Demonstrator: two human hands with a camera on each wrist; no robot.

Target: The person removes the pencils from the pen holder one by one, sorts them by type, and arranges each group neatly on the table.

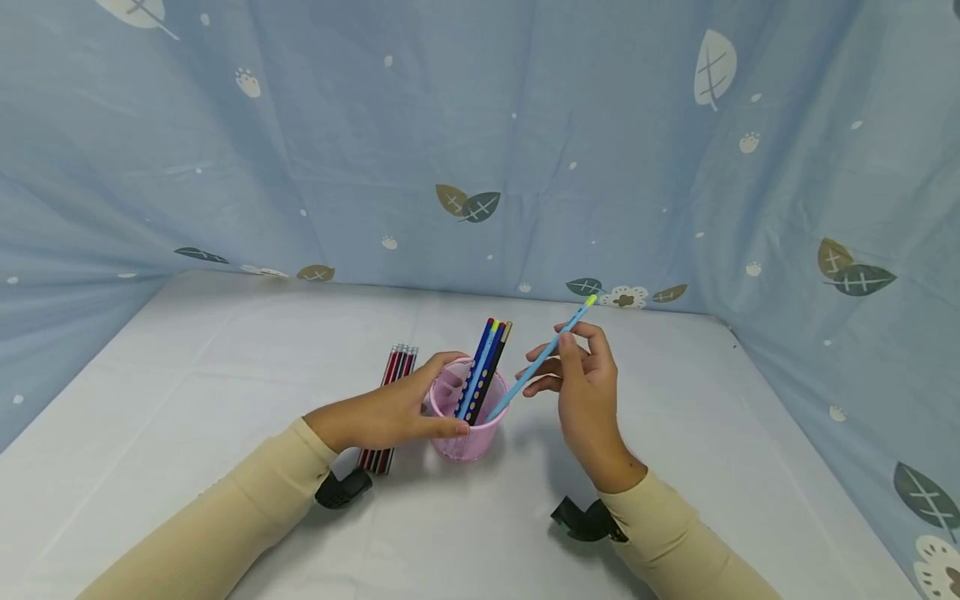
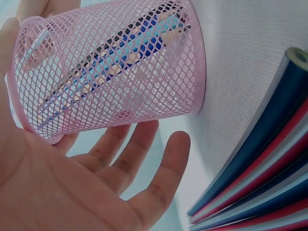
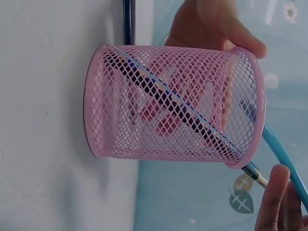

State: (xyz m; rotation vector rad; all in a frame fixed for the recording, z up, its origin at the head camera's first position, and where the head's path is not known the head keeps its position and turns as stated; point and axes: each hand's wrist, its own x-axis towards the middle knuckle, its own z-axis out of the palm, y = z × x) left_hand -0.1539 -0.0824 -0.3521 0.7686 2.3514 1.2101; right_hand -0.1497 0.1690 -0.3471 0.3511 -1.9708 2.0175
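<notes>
A pink mesh pencil cup (image 1: 467, 447) stands upright on the table. My left hand (image 1: 397, 414) holds it by the rim, thumb at the near side and fingers at the far left side. Several pencils (image 1: 482, 375) lean inside the cup, blue, light blue and black, some with a row of dots. My right hand (image 1: 588, 396) pinches a light blue pencil (image 1: 537, 362) with a yellow-green end pointing up. This pencil's lower end is inside the cup's mouth, as the right wrist view shows the pencil (image 3: 281, 150) crossing the rim.
A row of red, dark and white striped pencils (image 1: 392, 367) lies on the white table (image 1: 480, 533) left of the cup, partly under my left forearm. Behind the table hangs a blue curtain (image 1: 360, 133) with leaf prints.
</notes>
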